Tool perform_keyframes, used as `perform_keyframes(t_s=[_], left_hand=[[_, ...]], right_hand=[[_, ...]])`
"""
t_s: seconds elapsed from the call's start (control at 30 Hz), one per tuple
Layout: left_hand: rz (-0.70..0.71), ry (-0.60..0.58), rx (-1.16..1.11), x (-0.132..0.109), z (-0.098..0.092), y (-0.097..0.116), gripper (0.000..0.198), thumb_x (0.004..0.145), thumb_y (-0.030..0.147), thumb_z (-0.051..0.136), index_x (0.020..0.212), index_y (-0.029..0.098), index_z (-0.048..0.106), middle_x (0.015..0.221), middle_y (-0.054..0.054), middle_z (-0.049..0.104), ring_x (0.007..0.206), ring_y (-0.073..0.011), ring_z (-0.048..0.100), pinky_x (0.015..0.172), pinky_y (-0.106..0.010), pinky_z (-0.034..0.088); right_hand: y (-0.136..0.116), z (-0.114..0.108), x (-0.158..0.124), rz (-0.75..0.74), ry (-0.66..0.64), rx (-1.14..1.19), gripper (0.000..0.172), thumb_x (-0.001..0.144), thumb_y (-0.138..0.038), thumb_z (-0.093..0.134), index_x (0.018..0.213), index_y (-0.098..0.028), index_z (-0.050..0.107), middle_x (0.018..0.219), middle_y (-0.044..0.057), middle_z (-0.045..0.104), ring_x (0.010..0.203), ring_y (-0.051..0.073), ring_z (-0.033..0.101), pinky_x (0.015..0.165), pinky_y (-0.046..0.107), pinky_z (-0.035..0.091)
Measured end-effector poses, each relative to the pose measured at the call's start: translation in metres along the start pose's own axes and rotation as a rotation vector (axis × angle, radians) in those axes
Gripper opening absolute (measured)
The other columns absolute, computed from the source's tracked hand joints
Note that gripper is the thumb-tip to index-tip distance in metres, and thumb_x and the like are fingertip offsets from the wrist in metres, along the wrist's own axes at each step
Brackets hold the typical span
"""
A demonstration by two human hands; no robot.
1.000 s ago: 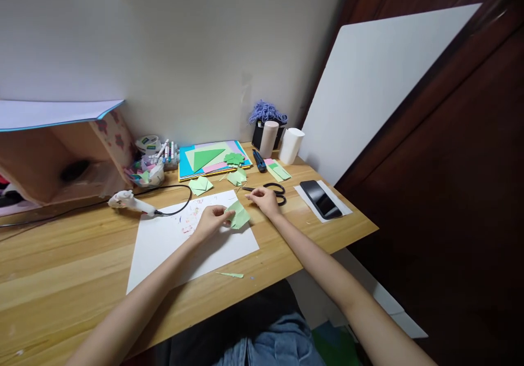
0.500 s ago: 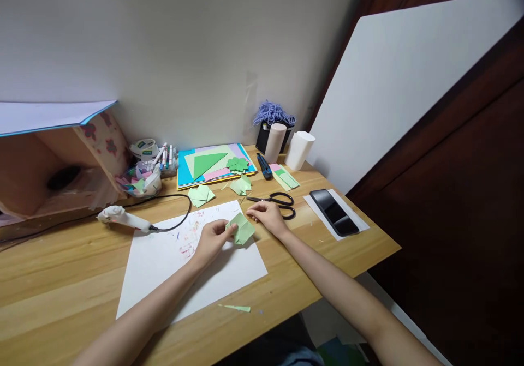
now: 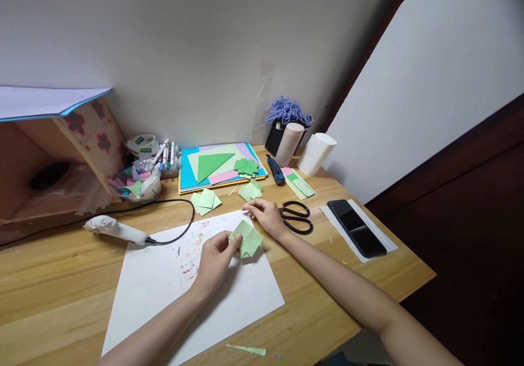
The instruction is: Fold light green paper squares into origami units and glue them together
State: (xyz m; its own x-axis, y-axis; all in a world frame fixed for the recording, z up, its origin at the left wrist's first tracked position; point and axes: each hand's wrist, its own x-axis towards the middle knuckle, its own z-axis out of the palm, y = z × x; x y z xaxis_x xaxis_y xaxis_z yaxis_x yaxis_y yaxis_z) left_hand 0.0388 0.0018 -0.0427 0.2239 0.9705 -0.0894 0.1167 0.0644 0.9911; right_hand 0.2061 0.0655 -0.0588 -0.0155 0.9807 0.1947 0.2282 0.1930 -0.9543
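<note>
My left hand [image 3: 216, 259] pinches a folded light-green paper piece [image 3: 246, 239] between thumb and fingers, just above the white sheet [image 3: 151, 295]. To its right, my right hand [image 3: 265, 217] is low over the sheet's far corner, fingertips pressed together; whatever may be between them is too small to make out. Beside that hand lie black-handled scissors [image 3: 298, 209], their blades hidden behind it. Two more folded light-green papers rest beyond the sheet, one on the left [image 3: 206, 202] and one near my right fingertips [image 3: 250, 190].
A white glue gun [image 3: 117, 229] with a black cord lies left. Behind are stacked coloured papers [image 3: 188, 167] bearing a green paper flower [image 3: 246, 167], a blue utility knife [image 3: 275, 171] and white rolls [image 3: 317, 154]. A phone [image 3: 356, 227] lies right; a green paper sliver [image 3: 248, 349] is in front.
The view has shifted, so the desk items sit differently. Relative to the scissors, my right hand has moved left and now covers their blades. My left hand still holds the folded paper.
</note>
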Motion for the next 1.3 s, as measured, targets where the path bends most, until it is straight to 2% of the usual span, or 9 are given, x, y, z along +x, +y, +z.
perform_keyframes(t_s=[0.17, 0.4, 0.5, 0.63, 0.8, 0.9, 1.07, 1.17, 1.3], left_hand=[[0.012, 0.013, -0.028, -0.003, 0.001, 0.000, 0.029, 0.078, 0.042, 0.051, 0.069, 0.015, 0.057, 0.064, -0.001, 0.057, 0.062, -0.0138, 0.052, 0.061, -0.023, 0.041], [0.004, 0.012, -0.033, -0.003, 0.001, -0.001, 0.029, 0.081, 0.041, 0.046, 0.074, 0.015, 0.057, 0.068, -0.002, 0.056, 0.066, -0.0149, 0.051, 0.062, -0.024, 0.040], [0.018, 0.041, 0.011, -0.004, 0.002, -0.001, 0.030, 0.083, 0.040, 0.042, 0.073, 0.016, 0.055, 0.069, -0.001, 0.054, 0.066, -0.0144, 0.050, 0.063, -0.024, 0.040], [0.097, 0.222, 0.182, -0.001, -0.002, 0.000, 0.027, 0.084, 0.038, 0.042, 0.076, 0.017, 0.056, 0.077, -0.002, 0.053, 0.071, -0.0149, 0.049, 0.064, -0.025, 0.040], [0.348, 0.543, 0.342, 0.020, -0.027, 0.003, 0.022, 0.083, 0.030, 0.046, 0.096, 0.023, 0.062, 0.093, -0.005, 0.047, 0.087, -0.0165, 0.048, 0.070, -0.026, 0.044], [0.501, 0.607, 0.472, 0.034, -0.043, 0.002, 0.030, 0.084, 0.021, 0.044, 0.110, 0.027, 0.057, 0.108, -0.006, 0.044, 0.089, -0.0159, 0.048, 0.078, -0.030, 0.044], [0.512, 0.558, 0.729, 0.040, -0.046, -0.005, 0.047, 0.079, 0.011, 0.046, 0.124, 0.022, 0.043, 0.128, -0.011, 0.032, 0.112, -0.0244, 0.039, 0.095, -0.043, 0.034], [0.549, 0.534, 0.796, 0.035, -0.039, -0.005, 0.043, 0.078, 0.012, 0.047, 0.120, 0.019, 0.044, 0.126, -0.013, 0.033, 0.115, -0.0265, 0.036, 0.095, -0.044, 0.034], [0.660, 0.267, 0.812, 0.027, -0.033, -0.004, 0.029, 0.081, 0.015, 0.045, 0.110, 0.020, 0.047, 0.111, -0.010, 0.046, 0.105, -0.0219, 0.045, 0.087, -0.038, 0.040]], right_hand=[[0.005, 0.004, 0.003, 0.009, 0.051, 0.002, 0.018, 0.062, -0.032, 0.067, 0.065, -0.014, 0.065, 0.063, 0.003, 0.064, 0.057, 0.013, 0.057, 0.054, 0.023, 0.046], [0.001, 0.002, -0.003, -0.031, -0.056, -0.006, 0.020, 0.077, -0.029, 0.053, 0.081, -0.017, 0.069, 0.079, 0.005, 0.069, 0.061, 0.012, 0.060, 0.060, 0.024, 0.049], [0.001, 0.001, -0.004, -0.056, -0.045, -0.061, 0.016, 0.075, -0.027, 0.056, 0.078, -0.018, 0.068, 0.076, 0.004, 0.069, 0.062, 0.013, 0.060, 0.061, 0.024, 0.049], [0.001, -0.001, -0.005, -0.032, -0.010, -0.107, 0.018, 0.070, -0.033, 0.063, 0.066, -0.016, 0.066, 0.065, 0.004, 0.067, 0.058, 0.014, 0.060, 0.056, 0.024, 0.048], [0.000, -0.004, -0.004, -0.148, 0.045, -0.169, 0.020, 0.081, -0.026, 0.050, 0.084, -0.020, 0.069, 0.085, 0.005, 0.069, 0.076, 0.017, 0.063, 0.070, 0.027, 0.049], [0.002, -0.003, -0.003, -0.154, 0.031, -0.173, 0.019, 0.079, -0.023, 0.052, 0.087, -0.022, 0.069, 0.087, 0.005, 0.069, 0.079, 0.017, 0.063, 0.072, 0.028, 0.049], [0.003, -0.002, -0.005, -0.074, 0.069, -0.159, 0.013, 0.069, -0.029, 0.064, 0.074, -0.019, 0.071, 0.073, 0.004, 0.070, 0.063, 0.016, 0.061, 0.059, 0.026, 0.048], [0.001, -0.002, -0.006, -0.064, 0.088, -0.174, 0.015, 0.065, -0.032, 0.068, 0.067, -0.017, 0.069, 0.065, 0.004, 0.068, 0.052, 0.013, 0.055, 0.049, 0.024, 0.042], [-0.001, -0.002, -0.007, -0.145, 0.090, -0.220, 0.014, 0.066, -0.031, 0.067, 0.066, -0.018, 0.069, 0.068, 0.004, 0.067, 0.052, 0.012, 0.052, 0.050, 0.024, 0.041]])
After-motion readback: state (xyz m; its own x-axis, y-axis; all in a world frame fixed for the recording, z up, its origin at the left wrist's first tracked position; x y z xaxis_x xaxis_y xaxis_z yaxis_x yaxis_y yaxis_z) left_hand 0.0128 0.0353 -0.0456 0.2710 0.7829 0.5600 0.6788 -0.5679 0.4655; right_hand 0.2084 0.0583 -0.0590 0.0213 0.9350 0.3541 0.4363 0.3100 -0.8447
